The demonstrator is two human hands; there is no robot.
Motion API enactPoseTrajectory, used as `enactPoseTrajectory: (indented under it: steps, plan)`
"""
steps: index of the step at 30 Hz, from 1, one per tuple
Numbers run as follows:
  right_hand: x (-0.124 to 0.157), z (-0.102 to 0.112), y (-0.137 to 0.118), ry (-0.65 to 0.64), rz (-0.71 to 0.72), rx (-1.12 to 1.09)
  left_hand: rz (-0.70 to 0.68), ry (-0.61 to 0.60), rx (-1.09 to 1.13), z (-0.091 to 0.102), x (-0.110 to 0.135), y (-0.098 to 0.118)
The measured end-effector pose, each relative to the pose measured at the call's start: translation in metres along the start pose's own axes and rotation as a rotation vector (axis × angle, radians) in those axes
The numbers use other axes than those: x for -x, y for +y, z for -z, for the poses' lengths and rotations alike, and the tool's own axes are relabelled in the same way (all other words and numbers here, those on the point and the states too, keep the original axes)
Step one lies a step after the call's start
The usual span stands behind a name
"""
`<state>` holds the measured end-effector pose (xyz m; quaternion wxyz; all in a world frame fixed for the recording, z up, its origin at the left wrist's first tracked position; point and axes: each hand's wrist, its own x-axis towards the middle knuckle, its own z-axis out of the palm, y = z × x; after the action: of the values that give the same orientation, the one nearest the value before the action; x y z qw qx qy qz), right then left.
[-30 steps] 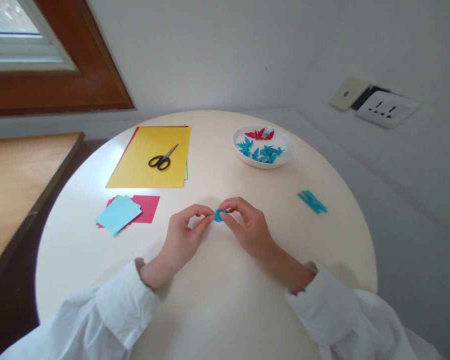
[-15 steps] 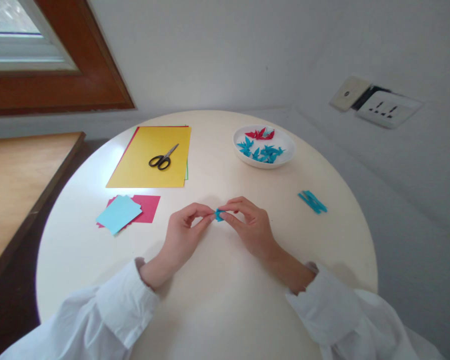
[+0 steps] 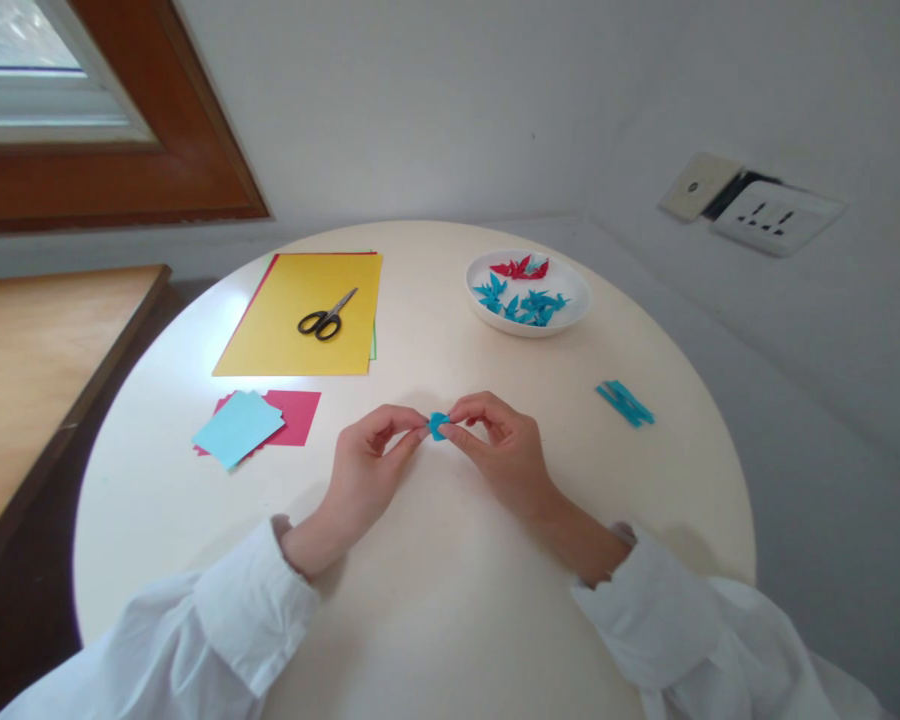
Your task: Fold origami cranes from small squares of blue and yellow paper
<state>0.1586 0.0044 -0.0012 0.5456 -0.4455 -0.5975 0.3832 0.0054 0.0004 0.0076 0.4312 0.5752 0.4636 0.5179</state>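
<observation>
A tiny folded piece of blue paper (image 3: 438, 425) is pinched between both my hands just above the round cream table (image 3: 420, 620). My left hand (image 3: 364, 472) grips its left side with thumb and forefinger closed. My right hand (image 3: 499, 452) pinches its right side, the other fingers curled. Both wrists rest on the tabletop, in white sleeves.
A white dish (image 3: 528, 292) of several small blue and red folded paper figures stands at the back right. Blue paper strips (image 3: 625, 403) lie to the right. Black scissors (image 3: 326, 316) lie on yellow sheets (image 3: 300, 312); a light blue square (image 3: 236, 427) overlaps a red one (image 3: 297, 415). A wooden ledge (image 3: 22, 370) is at left.
My fingers have shifted slightly on the blue paper, and it shows a little more between the fingertips. Everything else on the table has stayed put.
</observation>
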Motion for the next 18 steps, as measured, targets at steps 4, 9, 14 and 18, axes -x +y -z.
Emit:
enactPoseTrajectory:
  steps: [4, 9, 14, 18]
  plan:
    - [0.0, 0.0003, -0.0005, -0.019, 0.019, 0.004, 0.015, -0.022, -0.022, -0.0002, 0.0001, 0.0006]
    - [0.0005, -0.0005, -0.0009, -0.019, 0.042, 0.029, 0.022, -0.051, -0.025, -0.0007, 0.0001, -0.0005]
    - [0.0012, -0.0014, -0.0009, 0.025, 0.062, 0.057, 0.029, -0.062, -0.024, -0.0019, -0.0005, -0.0014]
    - [0.0016, -0.0017, -0.0004, 0.035, 0.09, 0.056, 0.046, -0.06, -0.004, -0.0022, -0.0013, -0.002]
